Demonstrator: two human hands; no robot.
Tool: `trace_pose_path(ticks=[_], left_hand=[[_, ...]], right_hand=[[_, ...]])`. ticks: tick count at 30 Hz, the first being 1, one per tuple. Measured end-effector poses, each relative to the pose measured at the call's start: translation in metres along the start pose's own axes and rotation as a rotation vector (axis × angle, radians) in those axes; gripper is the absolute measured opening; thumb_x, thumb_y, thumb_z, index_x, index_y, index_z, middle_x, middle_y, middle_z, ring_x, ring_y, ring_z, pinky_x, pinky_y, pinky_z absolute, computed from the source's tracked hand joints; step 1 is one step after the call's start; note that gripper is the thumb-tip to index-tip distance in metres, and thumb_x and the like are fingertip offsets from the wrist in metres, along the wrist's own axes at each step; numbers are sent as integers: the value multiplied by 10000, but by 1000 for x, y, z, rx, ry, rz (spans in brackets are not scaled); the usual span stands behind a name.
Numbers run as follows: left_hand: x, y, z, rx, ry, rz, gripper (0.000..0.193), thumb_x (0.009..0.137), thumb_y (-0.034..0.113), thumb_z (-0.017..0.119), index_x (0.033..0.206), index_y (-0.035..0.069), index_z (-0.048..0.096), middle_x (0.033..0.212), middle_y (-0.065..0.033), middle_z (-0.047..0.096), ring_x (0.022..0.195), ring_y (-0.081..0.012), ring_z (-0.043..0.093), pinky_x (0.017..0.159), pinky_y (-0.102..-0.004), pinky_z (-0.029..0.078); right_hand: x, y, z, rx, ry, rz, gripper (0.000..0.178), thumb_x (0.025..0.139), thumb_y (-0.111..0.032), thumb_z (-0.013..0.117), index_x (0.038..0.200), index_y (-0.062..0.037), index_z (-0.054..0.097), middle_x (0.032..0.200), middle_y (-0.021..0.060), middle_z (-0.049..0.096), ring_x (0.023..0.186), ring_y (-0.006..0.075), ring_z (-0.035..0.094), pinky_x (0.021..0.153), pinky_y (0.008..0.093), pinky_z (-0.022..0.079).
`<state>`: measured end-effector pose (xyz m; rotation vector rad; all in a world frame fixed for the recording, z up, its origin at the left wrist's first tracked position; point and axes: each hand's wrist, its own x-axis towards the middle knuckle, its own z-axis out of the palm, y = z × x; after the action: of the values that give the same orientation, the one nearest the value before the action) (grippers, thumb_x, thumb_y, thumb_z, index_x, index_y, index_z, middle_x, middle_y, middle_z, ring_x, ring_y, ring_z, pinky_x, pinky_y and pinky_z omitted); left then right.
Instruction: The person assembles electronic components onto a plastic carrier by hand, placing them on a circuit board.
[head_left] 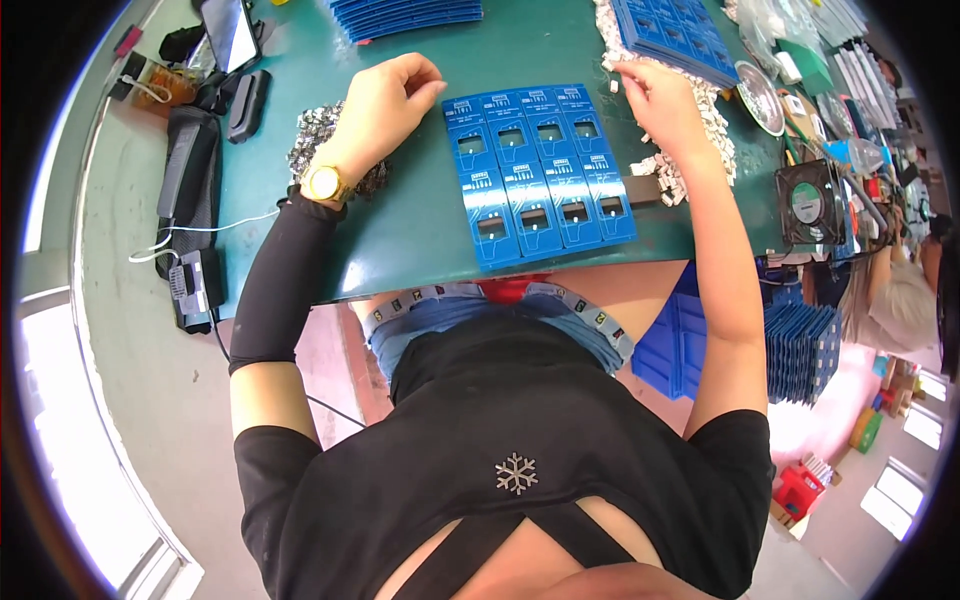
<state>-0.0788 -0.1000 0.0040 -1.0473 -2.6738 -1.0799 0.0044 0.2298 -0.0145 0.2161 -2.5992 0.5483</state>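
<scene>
A blue circuit board panel (509, 175), made of several joined boards with rectangular cutouts, lies flat on the green table between my hands. Off its upper left corner is my left hand (392, 105), thumb and fingers pinched together; whatever they hold is too small or hidden. Beside that wrist sits a pile of small metallic parts (313, 135), partly covered by my forearm. My right hand (664, 108) is past the panel's right edge, over a spread of small white connectors (716, 135). Its fingertips are closed, with a white piece just below them; whether they grip anything is unclear.
Blue panels are stacked at the far edge (405, 14) and the far right (675, 38). A round metal dish (760, 98) and a black fan (810, 204) stand right. A phone (231, 35) and black cabled device (194, 282) are left. A blue crate (668, 345) is below the table.
</scene>
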Motion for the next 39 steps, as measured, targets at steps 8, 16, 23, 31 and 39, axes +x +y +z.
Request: trace_pose_path(ticks=[8,16,23,31,39], left_hand=[[-4,0,9,-211,85,-132,106,900,96,629,952,5,651,780,-53,680,742,-101,647,700,-229,512],[-6,-12,12,-29,34,-44,147,841,151,698,890,15,676,929,-71,655,877,-184,630,813,-297,495],[-6,-17,14,26,-63,-14,130,824,140,691,880,23,687,1000,-93,647,959,-250,608,873,-338,471],[-8,-21,15,81,-38,91,100,833,116,647,885,37,678,1008,-98,646,984,-286,583,899,-368,448],[-10,-19,17,124,-11,94,114,836,146,656,881,42,673,1008,-91,647,970,-288,585,882,-369,456]], right_hand=[[1,-8,21,-152,28,11,73,822,-107,652,875,-94,700,873,90,666,819,291,644,718,382,515],[24,-24,19,253,-119,205,127,809,-130,704,923,-77,723,846,63,677,784,177,644,708,308,503],[52,-94,63,675,-352,57,142,819,-97,691,941,-39,733,868,95,720,793,154,683,748,279,537],[58,-108,74,561,-400,83,158,828,-115,683,958,-38,731,869,106,720,792,175,689,747,283,539],[55,-109,76,527,-371,-10,152,835,-99,680,972,-52,726,882,72,701,792,152,654,741,278,522]])
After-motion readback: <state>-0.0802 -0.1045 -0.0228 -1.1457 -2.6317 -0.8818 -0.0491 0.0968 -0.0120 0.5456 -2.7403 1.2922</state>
